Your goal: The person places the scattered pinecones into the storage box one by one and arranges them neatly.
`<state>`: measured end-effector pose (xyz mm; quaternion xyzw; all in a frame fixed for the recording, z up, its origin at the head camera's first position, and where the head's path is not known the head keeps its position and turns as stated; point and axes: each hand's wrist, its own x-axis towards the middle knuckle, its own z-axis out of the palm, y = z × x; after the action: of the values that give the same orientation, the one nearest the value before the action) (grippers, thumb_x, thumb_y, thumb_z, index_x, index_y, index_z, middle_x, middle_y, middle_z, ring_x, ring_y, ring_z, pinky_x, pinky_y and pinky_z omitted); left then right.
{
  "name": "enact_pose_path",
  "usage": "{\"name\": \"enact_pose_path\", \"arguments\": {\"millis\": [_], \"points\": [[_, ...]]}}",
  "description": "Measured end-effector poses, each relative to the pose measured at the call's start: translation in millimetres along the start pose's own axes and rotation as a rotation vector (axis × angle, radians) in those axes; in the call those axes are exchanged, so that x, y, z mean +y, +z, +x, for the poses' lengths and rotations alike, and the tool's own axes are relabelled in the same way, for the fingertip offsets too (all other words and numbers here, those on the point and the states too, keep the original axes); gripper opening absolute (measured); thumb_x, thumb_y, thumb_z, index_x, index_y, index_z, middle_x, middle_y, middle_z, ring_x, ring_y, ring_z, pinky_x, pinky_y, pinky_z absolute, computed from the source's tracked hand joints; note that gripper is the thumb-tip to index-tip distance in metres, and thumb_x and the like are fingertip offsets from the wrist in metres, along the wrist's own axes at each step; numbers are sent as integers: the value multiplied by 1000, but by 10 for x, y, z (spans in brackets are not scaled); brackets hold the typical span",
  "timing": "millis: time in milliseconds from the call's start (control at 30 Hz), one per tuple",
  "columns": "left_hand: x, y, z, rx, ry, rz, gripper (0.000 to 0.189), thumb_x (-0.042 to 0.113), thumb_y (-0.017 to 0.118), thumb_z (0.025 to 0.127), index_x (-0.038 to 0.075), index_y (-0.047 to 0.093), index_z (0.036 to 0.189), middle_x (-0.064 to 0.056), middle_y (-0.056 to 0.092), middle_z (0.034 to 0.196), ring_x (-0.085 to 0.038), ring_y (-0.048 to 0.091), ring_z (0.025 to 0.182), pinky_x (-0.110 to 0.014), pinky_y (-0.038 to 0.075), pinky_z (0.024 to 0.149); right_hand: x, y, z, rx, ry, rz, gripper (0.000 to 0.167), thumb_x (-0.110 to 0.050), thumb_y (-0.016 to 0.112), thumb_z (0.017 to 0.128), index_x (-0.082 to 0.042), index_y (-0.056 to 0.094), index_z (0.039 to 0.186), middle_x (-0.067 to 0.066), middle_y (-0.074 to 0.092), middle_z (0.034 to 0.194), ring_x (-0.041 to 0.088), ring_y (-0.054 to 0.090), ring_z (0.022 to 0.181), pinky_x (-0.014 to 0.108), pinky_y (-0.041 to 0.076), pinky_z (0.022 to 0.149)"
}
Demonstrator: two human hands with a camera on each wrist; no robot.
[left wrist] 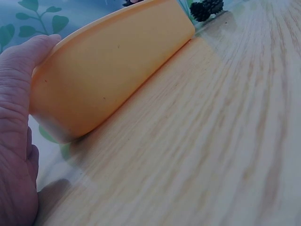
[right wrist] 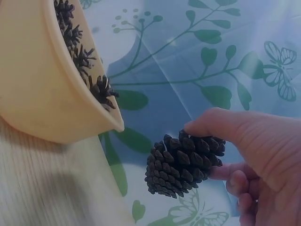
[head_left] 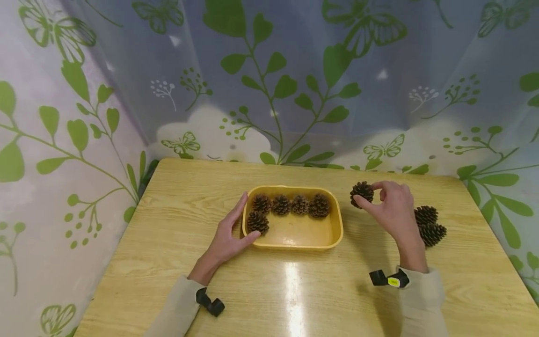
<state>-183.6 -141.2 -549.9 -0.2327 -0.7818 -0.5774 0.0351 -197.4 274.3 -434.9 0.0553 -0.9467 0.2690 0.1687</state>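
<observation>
A pine cone [head_left: 361, 194] is pinched between the thumb and fingers of my right hand [head_left: 393, 208], held above the table to the right of a yellow plastic tub [head_left: 294, 244]. The right wrist view shows this pine cone [right wrist: 181, 165] on its side, its scales spread. My left hand [head_left: 225, 241] grips the tub's near left corner, thumb over the near rim and fingers along the left wall. Inside the tub, several pine cones [head_left: 281, 205] line the far wall, and another pine cone [head_left: 258, 222] lies by the left wall, close to my thumb.
Two more pine cones [head_left: 433, 234] lie together on the wooden table [head_left: 261, 290], right of my right wrist and partly behind it. A curtain with green leaves and butterflies [head_left: 273, 93] hangs along the table's far edge and on its left side.
</observation>
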Motion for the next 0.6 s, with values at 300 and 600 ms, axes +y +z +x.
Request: {"name": "enact_pose_path", "arguments": {"millis": [300,600], "points": [[9,-32,-6,3,-5,21,99,22,81,91,22,20,169,0,20,174,-22,21,159,-53,20,127,-109,48,12,13,-49,26,45,-31,86,87,4,74,111,9,48,71,27,36,72,42,22,76],[-31,14,13,4,16,-6,99,23,81,91,19,20,169,-9,20,174,-23,20,159,-40,18,129,-212,18,6,-5,-62,29,45,-31,86,87,6,73,110,12,48,72,29,38,73,57,33,94]]}}
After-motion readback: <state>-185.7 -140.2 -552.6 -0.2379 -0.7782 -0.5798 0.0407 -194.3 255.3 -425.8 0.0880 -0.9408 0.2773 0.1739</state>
